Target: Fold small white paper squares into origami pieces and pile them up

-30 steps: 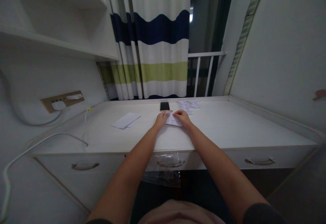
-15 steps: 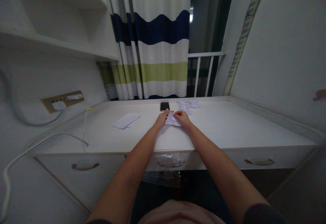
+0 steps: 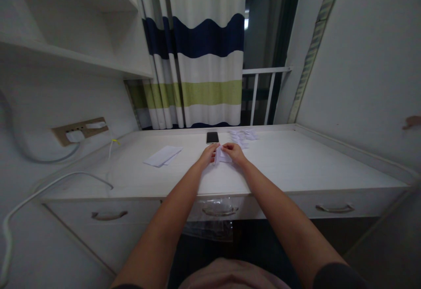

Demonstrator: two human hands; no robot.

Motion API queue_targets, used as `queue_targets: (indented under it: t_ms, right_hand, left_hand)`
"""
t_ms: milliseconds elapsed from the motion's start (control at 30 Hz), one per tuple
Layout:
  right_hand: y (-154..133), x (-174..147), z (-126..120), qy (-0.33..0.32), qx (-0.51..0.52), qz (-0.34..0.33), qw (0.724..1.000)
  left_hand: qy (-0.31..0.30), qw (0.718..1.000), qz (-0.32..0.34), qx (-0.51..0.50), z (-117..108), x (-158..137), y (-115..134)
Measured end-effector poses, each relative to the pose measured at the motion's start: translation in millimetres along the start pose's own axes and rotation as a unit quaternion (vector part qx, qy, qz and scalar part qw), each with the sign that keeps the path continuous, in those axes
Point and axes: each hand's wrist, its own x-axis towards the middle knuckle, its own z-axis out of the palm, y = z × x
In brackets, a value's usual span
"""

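Note:
A folded sheet of white paper (image 3: 225, 156) is between my two hands, just above the white desk (image 3: 184, 179). My left hand (image 3: 208, 154) grips its left side, which stands raised against the fingers. With thumb and forefinger, my right hand (image 3: 233, 151) pinches the upper right part of the same paper. Behind the hands lies a dark phone (image 3: 212, 137). Several small folded paper pieces (image 3: 241, 136) are heaped beyond my right hand. Off to the left rests a stack of white paper sheets (image 3: 163, 155).
A white cable (image 3: 82, 173) runs over the desk's left end from a wall socket (image 3: 80, 130). Drawers with metal handles (image 3: 335, 209) line the front edge. Clear plastic (image 3: 213, 230) hangs at the middle drawer. A striped curtain (image 3: 210, 69) hangs behind the desk.
The paper's left part, lying flatter before, is now lifted upright by my left hand. My right hand has shifted slightly left, still pinching the paper.

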Motion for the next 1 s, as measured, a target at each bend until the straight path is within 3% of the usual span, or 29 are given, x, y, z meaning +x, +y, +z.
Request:
queue_targets:
  t_ms: [267, 600, 1000]
  right_hand:
    - [0.9, 2.2, 0.2, -0.004, 0.009, 0.003, 1.000]
    - [0.6, 1.4, -3.2, -0.030, 0.012, 0.008, 0.999]
    - [-4.6, -2.1, -1.4, -0.039, 0.032, 0.037, 0.998]
  left_hand:
    - [-0.012, 0.992, 0.105, 0.069, -1.3, 4.7, -3.6]
    - [-0.024, 0.976, 0.076, 0.205, -6.9, 2.4, -3.5]
    - [-0.038, 0.965, 0.075, 0.247, -8.5, 1.7, -3.5]
